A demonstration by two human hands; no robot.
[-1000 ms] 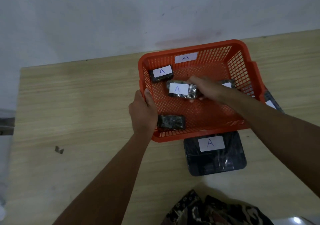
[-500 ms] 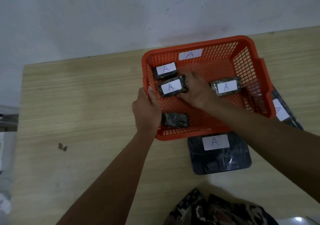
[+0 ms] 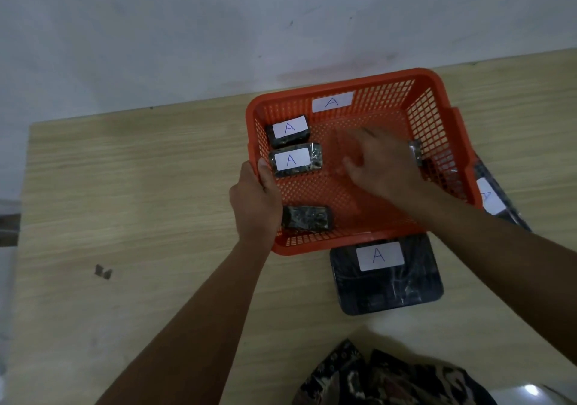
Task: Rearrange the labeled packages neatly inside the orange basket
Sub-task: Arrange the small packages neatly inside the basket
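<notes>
The orange basket [image 3: 437, 117] stands on the wooden table and carries an "A" label on its far wall. Two dark wrapped packages with white "A" labels lie against its left wall, one [image 3: 288, 130] behind the other [image 3: 295, 160]. A third dark package [image 3: 307, 217] lies near the front left corner with no label showing. A fourth package [image 3: 415, 151] at the right is mostly hidden behind my right hand [image 3: 377, 161], which hovers blurred over the basket floor, fingers apart, holding nothing. My left hand [image 3: 254, 198] grips the basket's left rim.
A large flat dark package with an "A" label [image 3: 387, 275] lies on the table just in front of the basket. Another labelled dark package [image 3: 490, 197] pokes out from under the basket's right side. A small dark clip [image 3: 103, 271] lies on the table to the left. Patterned cloth [image 3: 390, 376] is at the bottom.
My right hand slid the labelled package left until it lay just in front of the rear-left one, let go, and has moved right over the basket floor, covering the right-hand package. My left hand kept hold of the rim.
</notes>
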